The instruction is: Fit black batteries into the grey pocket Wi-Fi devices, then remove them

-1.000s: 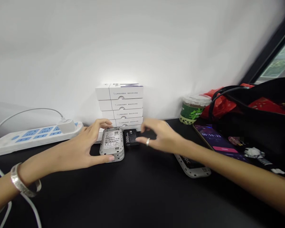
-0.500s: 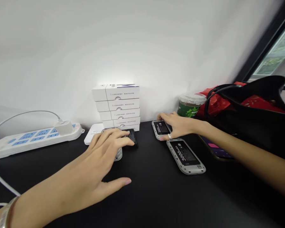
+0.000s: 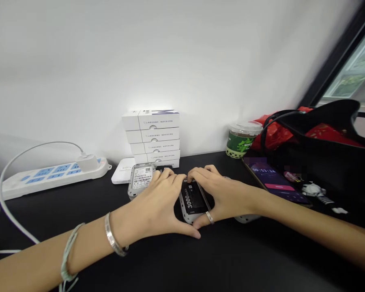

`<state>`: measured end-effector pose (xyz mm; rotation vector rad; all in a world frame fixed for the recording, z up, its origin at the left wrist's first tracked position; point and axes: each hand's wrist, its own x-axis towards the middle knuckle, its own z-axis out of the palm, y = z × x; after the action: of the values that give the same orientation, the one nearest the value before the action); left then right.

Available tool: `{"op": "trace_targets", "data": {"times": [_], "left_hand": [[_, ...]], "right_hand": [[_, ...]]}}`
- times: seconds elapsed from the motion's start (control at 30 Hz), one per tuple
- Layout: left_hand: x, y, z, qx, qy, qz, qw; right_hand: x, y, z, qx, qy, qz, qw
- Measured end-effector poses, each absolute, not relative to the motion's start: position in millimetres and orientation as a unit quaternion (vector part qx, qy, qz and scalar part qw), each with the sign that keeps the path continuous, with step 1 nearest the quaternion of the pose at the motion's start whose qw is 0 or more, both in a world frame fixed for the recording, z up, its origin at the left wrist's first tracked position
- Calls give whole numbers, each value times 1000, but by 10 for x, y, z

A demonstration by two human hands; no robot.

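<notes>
**Both hands close on one battery pack**

The left hand (image 3: 156, 202) and right hand (image 3: 228, 198) have come together on a grey-framed 3000 mAh battery pack (image 3: 192, 201), which lies on the black bench (image 3: 231, 259) in front of the person. Both grips are clenched around it, with the fingers at its far end and the thumbs near its close end. A second pack (image 3: 141, 177) lies just left of the left hand, its printed label up, and a third pack (image 3: 246, 219) shows past the right hand. Stacked white boxes (image 3: 151, 138) stand behind, and a lit phone (image 3: 273, 178) lies to the right.
</notes>
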<state>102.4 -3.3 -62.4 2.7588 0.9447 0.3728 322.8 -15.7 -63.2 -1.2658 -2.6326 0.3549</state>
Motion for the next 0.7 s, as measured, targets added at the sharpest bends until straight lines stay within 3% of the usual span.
{"op": "trace_targets", "data": {"times": [0.37, 0.7], "left_hand": [[1210, 19, -525, 937, 317, 100, 108], [1086, -33, -367, 940, 264, 218, -7]], "right_hand": [[3180, -34, -659, -562, -775, 243, 156], [3327, -143, -141, -464, -794, 257, 299]]}}
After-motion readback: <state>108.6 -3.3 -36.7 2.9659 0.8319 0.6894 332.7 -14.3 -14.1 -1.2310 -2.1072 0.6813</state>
